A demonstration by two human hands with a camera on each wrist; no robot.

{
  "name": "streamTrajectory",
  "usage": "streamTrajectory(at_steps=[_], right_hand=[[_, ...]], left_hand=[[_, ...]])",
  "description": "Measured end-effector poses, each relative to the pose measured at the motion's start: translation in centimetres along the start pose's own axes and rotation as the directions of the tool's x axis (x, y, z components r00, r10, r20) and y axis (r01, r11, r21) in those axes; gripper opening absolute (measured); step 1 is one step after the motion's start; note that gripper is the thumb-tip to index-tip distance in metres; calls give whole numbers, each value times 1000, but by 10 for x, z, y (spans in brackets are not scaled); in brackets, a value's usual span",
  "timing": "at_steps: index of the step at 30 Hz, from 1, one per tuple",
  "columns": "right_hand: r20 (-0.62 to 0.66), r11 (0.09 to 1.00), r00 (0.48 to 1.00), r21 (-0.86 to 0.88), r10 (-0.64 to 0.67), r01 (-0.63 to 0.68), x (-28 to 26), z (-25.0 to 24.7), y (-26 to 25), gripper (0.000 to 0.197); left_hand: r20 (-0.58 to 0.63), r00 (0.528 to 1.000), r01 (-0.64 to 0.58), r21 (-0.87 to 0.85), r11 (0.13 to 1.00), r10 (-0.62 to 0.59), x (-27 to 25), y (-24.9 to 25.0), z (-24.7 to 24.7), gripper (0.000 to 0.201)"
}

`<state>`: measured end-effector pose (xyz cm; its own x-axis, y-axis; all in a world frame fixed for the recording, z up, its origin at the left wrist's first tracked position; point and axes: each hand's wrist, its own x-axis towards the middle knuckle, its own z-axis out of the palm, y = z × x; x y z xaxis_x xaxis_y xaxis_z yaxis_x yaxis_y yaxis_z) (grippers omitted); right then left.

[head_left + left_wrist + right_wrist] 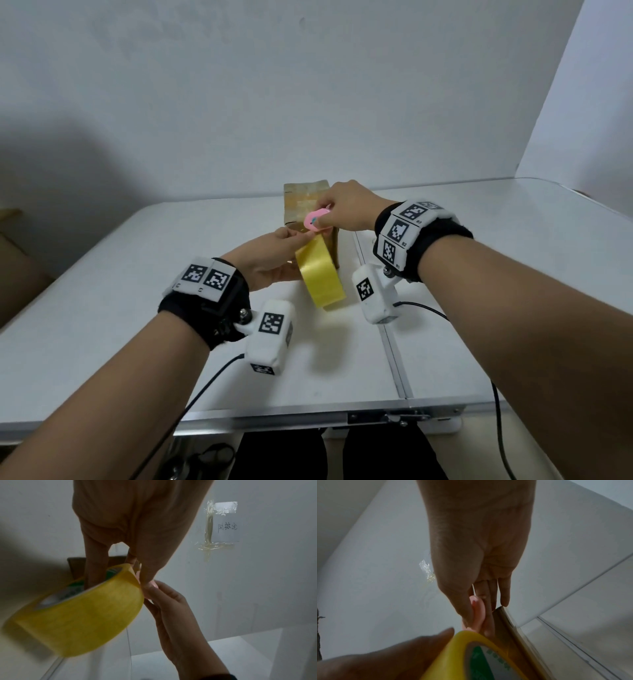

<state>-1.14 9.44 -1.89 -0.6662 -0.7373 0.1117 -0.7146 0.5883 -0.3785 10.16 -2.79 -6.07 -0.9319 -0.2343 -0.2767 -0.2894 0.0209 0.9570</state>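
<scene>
Wall: a plain white wall [308,85] fills the upper half of the head view and meets a second white panel at the right.
Table: a white folding table [120,308] with a metal front rail has a centre seam that runs from the near edge toward the wall.
Box: a brown cardboard box [301,202], its top taped over, stands on the table close to the wall, directly behind both hands.
Tape: the yellow tape roll [320,277] is held on edge and tilted in front of the box, just left of the seam. The wrist views show a green-and-white label on its core. Whether its lower rim touches the table cannot be told.
Left hand: the left hand [270,257] grips the roll with one finger through the core, while the thumb and another finger press together at the upper rim.
Right hand: the right hand [346,205] comes in from above, thumb and fingers pinching the pink cutter, the remaining fingers lying close together alongside.
Wrist bands: black wrist bands [205,284] carry white marker blocks and a cabled camera on each forearm.
Note: a handwritten paper note [224,522] is taped to the wall, seen from the left wrist.
Cutter: the pink cutter [315,219], small and oval, sits at the roll's upper rim, just beside the left fingertips.
</scene>
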Motion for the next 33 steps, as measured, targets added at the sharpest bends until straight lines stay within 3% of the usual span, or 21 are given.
streamTrajectory(at_steps=[4, 10, 15, 19, 33], right_hand=[[44, 999, 999, -33, 0, 1, 0, 0, -1, 24], [80, 996, 997, -87, 9, -2, 3, -1, -4, 23], [171, 977, 985, -210, 17, 20, 6, 0, -14, 26], [150, 954, 988, -298, 21, 25, 6, 1, -20, 26], [178, 980, 984, -199, 10, 26, 7, 1, -16, 28]], left_hand=[[65, 998, 5, -101, 995, 2, 1, -4, 13, 25], [127, 990, 63, 43, 997, -68, 1, 0, 1, 34], [149, 985, 90, -32, 995, -84, -2, -6, -6, 39], [146, 986, 92, -40, 995, -85, -1, -12, -9, 40], [108, 990, 93, -42, 995, -88, 8, -14, -10, 48]])
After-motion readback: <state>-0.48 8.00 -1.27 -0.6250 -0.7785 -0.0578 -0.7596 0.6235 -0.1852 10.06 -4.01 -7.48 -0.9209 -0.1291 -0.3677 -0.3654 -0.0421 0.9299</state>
